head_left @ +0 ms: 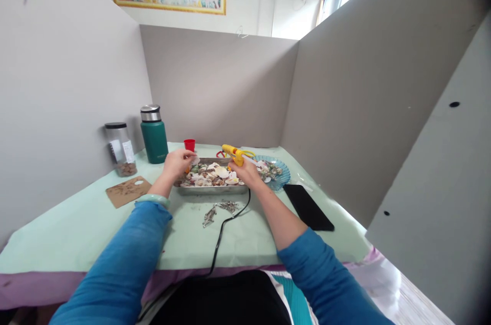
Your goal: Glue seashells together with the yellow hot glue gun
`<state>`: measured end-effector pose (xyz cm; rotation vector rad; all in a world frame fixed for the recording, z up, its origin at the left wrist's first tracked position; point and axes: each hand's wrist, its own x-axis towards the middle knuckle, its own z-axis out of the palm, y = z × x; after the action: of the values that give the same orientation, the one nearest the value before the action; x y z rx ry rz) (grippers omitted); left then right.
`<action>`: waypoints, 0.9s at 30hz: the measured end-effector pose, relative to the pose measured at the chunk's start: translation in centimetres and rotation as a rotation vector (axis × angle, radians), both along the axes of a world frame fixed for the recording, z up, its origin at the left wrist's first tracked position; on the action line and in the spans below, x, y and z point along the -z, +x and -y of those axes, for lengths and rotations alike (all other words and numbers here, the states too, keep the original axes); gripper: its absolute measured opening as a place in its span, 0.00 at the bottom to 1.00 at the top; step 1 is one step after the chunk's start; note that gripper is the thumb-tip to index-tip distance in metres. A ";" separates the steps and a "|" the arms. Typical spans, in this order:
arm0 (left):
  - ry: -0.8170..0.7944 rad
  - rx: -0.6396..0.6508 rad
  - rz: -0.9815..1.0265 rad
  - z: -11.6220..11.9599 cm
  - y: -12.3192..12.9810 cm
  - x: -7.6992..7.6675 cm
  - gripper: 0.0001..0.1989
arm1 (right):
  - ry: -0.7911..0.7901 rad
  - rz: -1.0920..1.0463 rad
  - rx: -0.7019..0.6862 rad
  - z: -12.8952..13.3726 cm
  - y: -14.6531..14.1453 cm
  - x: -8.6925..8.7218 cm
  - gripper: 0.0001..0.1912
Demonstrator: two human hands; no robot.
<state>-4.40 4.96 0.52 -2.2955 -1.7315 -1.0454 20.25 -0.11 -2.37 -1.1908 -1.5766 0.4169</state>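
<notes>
My right hand (245,172) is closed round the handle of a yellow hot glue gun (233,152), which points to the left above a metal tray (213,190). A black cord runs from it down over the table edge. At the tray's left end my left hand (178,162) is closed in a pinch on a small pale seashell (195,160). Mixed shells (215,174), white, brown and greenish, fill the tray. Just in front of it lies a small pile of silvery clothespin-like pieces (209,215), too small to make out surely.
A blue plate (284,177) with more small shells stands right of the tray, near a black phone (309,207). On the left are a brown board (125,192), a clear jar (119,148) and a green bottle (154,138). A red cup (189,145) stands behind. Grey partitions (218,84) enclose the table.
</notes>
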 end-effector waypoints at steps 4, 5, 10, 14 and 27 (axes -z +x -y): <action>-0.033 0.024 0.229 0.3 0.1 -0.3 0.13 | 0.000 0.011 0.004 -0.1 0.0 0.1 0.06; -0.067 0.055 0.284 0.4 0.3 -0.2 0.14 | -0.002 0.007 0.001 -0.2 0.1 0.2 0.05; -0.319 0.329 0.639 1.0 2.5 0.2 0.22 | -0.053 -0.048 -0.016 0.0 0.0 0.0 0.07; -0.382 0.523 0.743 2.3 5.2 0.5 0.26 | -0.118 -0.120 -0.083 0.6 -0.4 -0.6 0.13; -0.457 0.632 0.837 5.0 8.2 0.6 0.23 | -0.093 -0.298 -0.085 0.5 -1.0 -0.7 0.14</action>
<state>3.83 -0.01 -0.05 -3.0835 -1.5639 -2.1724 19.25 -0.60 -1.68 -1.0778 -1.3634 0.6966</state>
